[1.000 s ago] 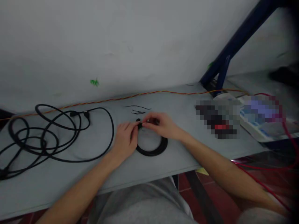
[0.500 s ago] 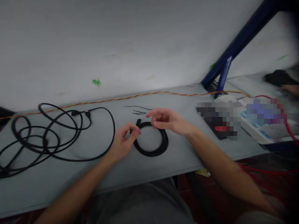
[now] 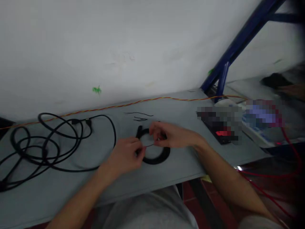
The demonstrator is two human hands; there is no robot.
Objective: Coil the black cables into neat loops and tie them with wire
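Observation:
A coiled black cable lies on the grey tabletop in front of me, its end sticking up at the coil's upper left. My left hand is closed at the coil's left side, thumb and fingers pinched. From its fingertips a thin dark tie runs across the coil's opening to my right hand, which is also pinched, over the coil's upper right. The hands cover parts of the coil. Several loose thin black ties lie just behind it.
A loose tangle of black cable spreads over the table's left. A twisted red-yellow wire runs along the wall. To the right are a dark, partly blurred object, a blue metal brace and red cables. Another person's hand shows far right.
My left hand has turned palm down and closed at the coil's left side. My right hand has lowered over the coil, and a thin tie now shows stretched between both hands.

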